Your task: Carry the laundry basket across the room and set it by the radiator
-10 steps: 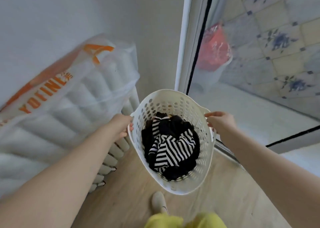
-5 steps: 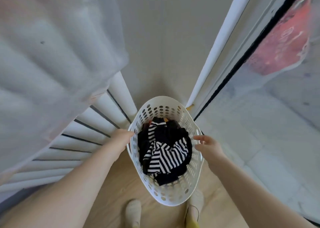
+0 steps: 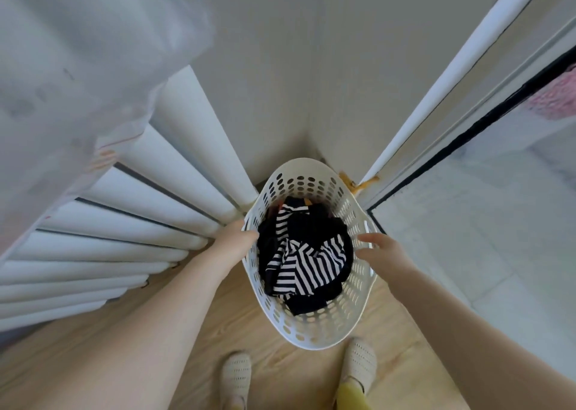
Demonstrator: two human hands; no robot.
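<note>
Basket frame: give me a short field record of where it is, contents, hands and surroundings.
basket: white perforated basket, in the corner on or just above the wood floor
contents: striped and dark clothes
left hand: on the left rim
right hand: open, at the right rim
radiator: immediately left of basket
glass door: on the right

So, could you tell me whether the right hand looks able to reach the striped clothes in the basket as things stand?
Probably yes: the right hand hangs open at the laundry basket rim, and the striped clothes lie uncovered just inside.
</note>
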